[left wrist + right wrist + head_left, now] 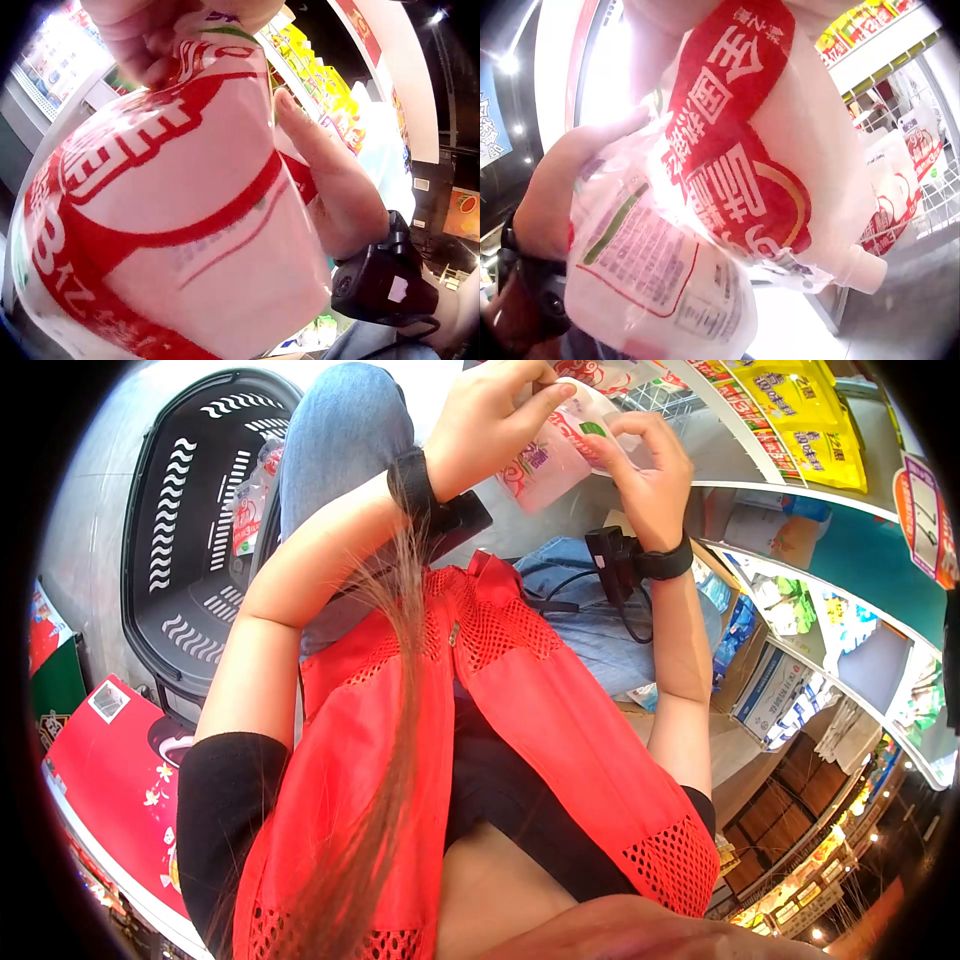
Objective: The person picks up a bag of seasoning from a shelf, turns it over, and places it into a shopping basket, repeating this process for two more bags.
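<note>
In the head view my left hand [490,425] pinches the upper edge of a soft, pale pink-and-white plastic pouch [545,465] with red print. Opposite it, my right hand [650,470] curls thumb and fingers about the pouch's right side. Large red lettering covers the pouch [187,180] in the left wrist view, where the right hand [330,165] shows behind its edge. From the right wrist, a red-labelled spouted pouch [742,142] with a white cap [864,270] overlaps a pouch panel [660,262] of small print, beside my left hand [577,172].
A black basket [190,470] stands on the floor to the left, with a red-printed clear package [250,510] inside. Yellow packets [810,420] line the shelf at upper right. Similar pouches [892,195] sit in a white wire rack. A red box [115,780] is at lower left.
</note>
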The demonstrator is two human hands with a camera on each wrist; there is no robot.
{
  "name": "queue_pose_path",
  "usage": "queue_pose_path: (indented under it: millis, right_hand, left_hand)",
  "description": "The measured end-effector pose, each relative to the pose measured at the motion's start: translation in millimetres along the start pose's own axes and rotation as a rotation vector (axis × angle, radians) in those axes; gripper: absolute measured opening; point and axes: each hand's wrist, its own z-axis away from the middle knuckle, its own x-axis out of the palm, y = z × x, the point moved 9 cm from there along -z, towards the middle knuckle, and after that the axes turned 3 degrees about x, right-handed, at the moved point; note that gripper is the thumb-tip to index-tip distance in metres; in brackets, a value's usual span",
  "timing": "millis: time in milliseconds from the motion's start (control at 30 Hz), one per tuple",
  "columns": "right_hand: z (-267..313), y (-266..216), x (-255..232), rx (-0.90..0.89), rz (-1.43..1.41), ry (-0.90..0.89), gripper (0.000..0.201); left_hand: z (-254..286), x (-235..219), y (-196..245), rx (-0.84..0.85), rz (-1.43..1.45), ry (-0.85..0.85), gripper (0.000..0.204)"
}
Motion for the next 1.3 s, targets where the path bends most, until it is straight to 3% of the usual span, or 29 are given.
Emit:
queue_pose_path:
  millis: [133, 200, 233, 300, 367, 400, 467, 700, 833, 900, 967, 1000, 1233, 1300]
  right_hand:
    - [0, -8, -11, -0.069, 0.0, 0.085, 0.015]
    - [6, -20, -32, -0.218, -0.033, 0.295, 0.015]
    - [7, -22, -34, -0.216, -0.033, 0.293, 0.015]
    - [20, -39, -57, -0.364, -0.014, 0.499, 0.026]
    - [23, -42, -66, -0.403, 0.001, 0.558, 0.034]
    - [28, -56, -72, -0.511, 0.057, 0.608, 0.035]
    - [37, -72, -78, -0.635, 0.074, 0.686, 0.037]
    - [56, -99, -95, -0.78, 0.085, 0.732, 0.036]
    - [61, -111, -97, -0.726, 0.162, 0.698, 0.035]
    - [63, -113, -97, -0.72, 0.153, 0.718, 0.034]
    - [66, -118, -98, -0.768, 0.185, 0.765, 0.034]
    - [68, -124, -98, -0.906, 0.167, 0.882, 0.037]
    - [72, -125, -96, -0.937, 0.168, 0.865, 0.037]
    - [68, -123, -94, -0.832, 0.184, 0.778, 0.036]
  left_hand:
    - [0, -1, 0, 0.001, 0.011, 0.014, 0.016]
    - [0, -4, 0, -0.021, 0.011, 0.037, 0.017]
    - [0, -5, 1, -0.023, 0.012, 0.037, 0.017]
    - [4, 0, -16, -0.255, 0.174, -0.02, 0.017]
    - [3, -2, -16, -0.185, 0.113, -0.001, 0.017]
    - [2, -5, -11, -0.112, 0.054, 0.015, 0.017]
    - [2, -4, -14, -0.142, 0.063, 0.013, 0.017]
    - [0, -2, -12, -0.113, 0.055, 0.012, 0.017]
    - [-1, -1, -10, -0.073, 0.026, 0.02, 0.017]
    - [1, 0, -16, -0.169, 0.076, 0.005, 0.017]
    - [2, 1, -17, -0.183, 0.078, 0.005, 0.017]
    - [2, 1, -18, -0.196, 0.081, 0.007, 0.017]
    - [1, 2, -18, -0.17, 0.112, 0.016, 0.017]
    - [2, 1, -18, -0.193, 0.118, -0.002, 0.017]
